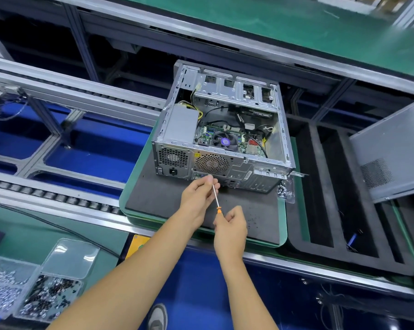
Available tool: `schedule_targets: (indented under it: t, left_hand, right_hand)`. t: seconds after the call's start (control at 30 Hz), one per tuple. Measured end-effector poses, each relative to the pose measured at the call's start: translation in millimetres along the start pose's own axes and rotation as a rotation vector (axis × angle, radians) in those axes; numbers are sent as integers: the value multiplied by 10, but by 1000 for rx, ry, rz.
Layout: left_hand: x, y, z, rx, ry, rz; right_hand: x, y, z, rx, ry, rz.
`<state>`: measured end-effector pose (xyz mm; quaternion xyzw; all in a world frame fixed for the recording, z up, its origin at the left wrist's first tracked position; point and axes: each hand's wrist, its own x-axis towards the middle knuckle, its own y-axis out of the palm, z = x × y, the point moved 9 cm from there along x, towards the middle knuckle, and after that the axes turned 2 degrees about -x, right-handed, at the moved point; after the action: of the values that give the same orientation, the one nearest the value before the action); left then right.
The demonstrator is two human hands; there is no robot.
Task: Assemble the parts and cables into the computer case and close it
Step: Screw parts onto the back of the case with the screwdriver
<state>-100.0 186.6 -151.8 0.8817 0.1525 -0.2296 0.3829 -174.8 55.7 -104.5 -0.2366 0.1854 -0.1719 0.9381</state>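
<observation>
Two clear plastic compartment trays (pixel 22 289) of small screws sit at the lower left on the green bench, one part holding silvery screws, the other dark ones. Beyond them run the grey aluminium conveyor rails (pixel 65 91). In the middle, the open grey metal computer case (pixel 222 129) lies on its side on a dark foam mat (pixel 158 198) set on a green-edged pallet, its rear panel with two round fan grilles facing the person. Inside it show a grey power supply box (pixel 182 122), yellow and black cables, a green motherboard and a black cooler fan with a purple centre label (pixel 225 141).

The left hand (pixel 199 196) pinches the upper end of the thin metal shaft of an orange-handled screwdriver (pixel 216 197) between thumb and fingertips, just below the case's rear panel. The right hand (pixel 231 226) is curled round the orange handle, lower and nearer the person. A small clear bag of dark screws (pixel 285 190) lies beside the case's right rear corner. Further right, a black foam slotted tray (pixel 318 194) holds the grey metal side panel (pixel 396 148), which stands tilted.
</observation>
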Motion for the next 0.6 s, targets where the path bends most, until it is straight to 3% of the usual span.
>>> schedule_targets:
  t: [0.23, 0.6]
  left_hand:
    - [-228, -23, -239, 11, -90, 8]
    - [-581, 14, -610, 61, -116, -14]
  right_hand:
    - [-165, -51, 217, -139, -58, 27]
    - [-473, -51, 565, -87, -64, 20]
